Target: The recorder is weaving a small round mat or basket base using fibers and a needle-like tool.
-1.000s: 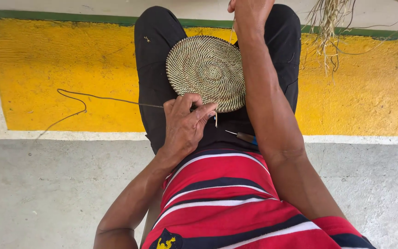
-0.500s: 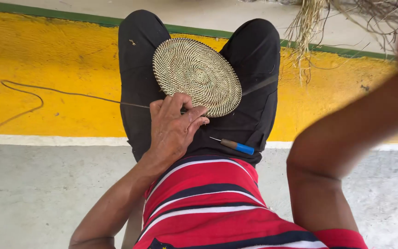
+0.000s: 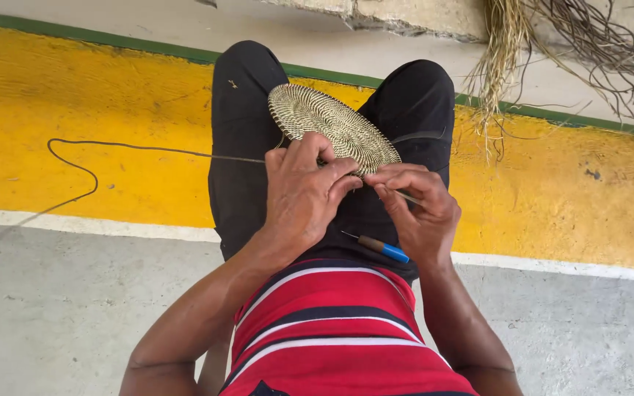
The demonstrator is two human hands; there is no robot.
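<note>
A round woven disc (image 3: 334, 128), coiled in pale and dark fibre, rests tilted on the person's lap, across the black trousers (image 3: 247, 147) between the two raised knees. Its near edge is where both hands meet.

The left hand (image 3: 304, 196) lies at the near left edge of the disc, fingers curled close together and clamped on the rim, the thumb side pressed against the weave. The right hand (image 3: 420, 209) is just to the right of it, at the near right edge of the disc; its fingertips are pinched together on a thin pale strand (image 3: 407, 196) that runs from the rim under the fingers. The two hands touch or nearly touch at the fingertips.

Just nearer the person than the disc, a slim tool with a brown and blue handle (image 3: 379, 247) lies on the lap, below the right hand and not held by either hand.

A long dark cord (image 3: 111, 146) leaves the left side of the disc and runs far out to the left, looping over the yellow painted strip (image 3: 75, 95) of the floor. Beyond the disc, up and to the right, a bundle of dry straw (image 3: 508, 51) hangs over the green line. Nearer than the disc, the person's red striped shirt (image 3: 332, 323) fills the bottom, above grey concrete (image 3: 53, 315).
</note>
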